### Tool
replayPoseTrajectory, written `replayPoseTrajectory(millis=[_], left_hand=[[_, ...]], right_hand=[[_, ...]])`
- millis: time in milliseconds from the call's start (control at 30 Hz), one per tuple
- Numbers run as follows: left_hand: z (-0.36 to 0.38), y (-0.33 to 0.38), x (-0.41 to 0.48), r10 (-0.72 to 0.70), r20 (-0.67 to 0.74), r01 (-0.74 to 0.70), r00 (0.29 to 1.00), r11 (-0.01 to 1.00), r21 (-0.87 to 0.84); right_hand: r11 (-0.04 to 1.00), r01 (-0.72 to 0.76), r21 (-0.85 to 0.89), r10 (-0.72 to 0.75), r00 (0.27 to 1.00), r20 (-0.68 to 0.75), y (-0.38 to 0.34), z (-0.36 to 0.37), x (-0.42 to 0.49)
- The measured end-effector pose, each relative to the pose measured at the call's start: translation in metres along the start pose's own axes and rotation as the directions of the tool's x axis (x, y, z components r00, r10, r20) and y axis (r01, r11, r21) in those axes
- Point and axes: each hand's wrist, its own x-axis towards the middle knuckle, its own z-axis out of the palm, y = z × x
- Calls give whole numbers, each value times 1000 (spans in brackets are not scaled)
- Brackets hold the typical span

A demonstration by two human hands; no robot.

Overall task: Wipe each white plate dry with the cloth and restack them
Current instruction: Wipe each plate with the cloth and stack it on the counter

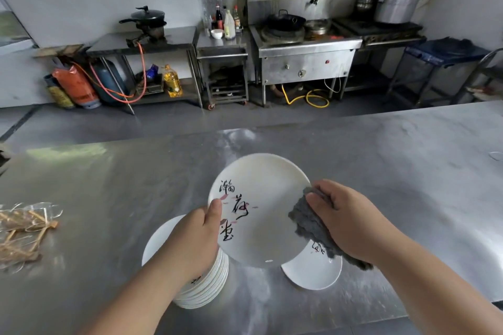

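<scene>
A white plate (268, 212) with black brush lettering is held tilted above the steel table. My left hand (198, 236) grips its left rim, thumb on the face. My right hand (345, 215) holds a grey cloth (310, 226) pressed on the plate's right rim. Below my left hand stands a stack of several white plates (209, 283), partly hidden by my arm. A single white plate (313, 269) lies on the table under the right side of the held plate.
The steel table (109, 185) spreads across the foreground. A clear bag of wooden skewers (24, 228) lies at its left edge. Across the aisle stand a wok stove (302, 43), side tables, gas cylinders and pots.
</scene>
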Motion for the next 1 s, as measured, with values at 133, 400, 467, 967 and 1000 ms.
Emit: replayPoseTrajectory(millis=[133,400,467,967,1000], left_hand=[[-11,21,-10,-39,173,86,984,959,-271],[-13,32,-17,51,71,47,996,373,-927],[-17,29,-14,106,34,-11,994,398,-917],[2,32,-25,265,120,19,957,355,-935],[0,31,-25,277,119,15,953,353,-935]], right_hand=[[970,203,135,-160,948,-274,-3,3,-2],[804,595,-15,-565,754,-335,-7,9,-8],[833,550,-60,-537,776,-332,-7,10,-10],[668,618,-414,-646,758,90,-78,52,-16],[682,603,-414,-638,767,66,-78,47,-8]])
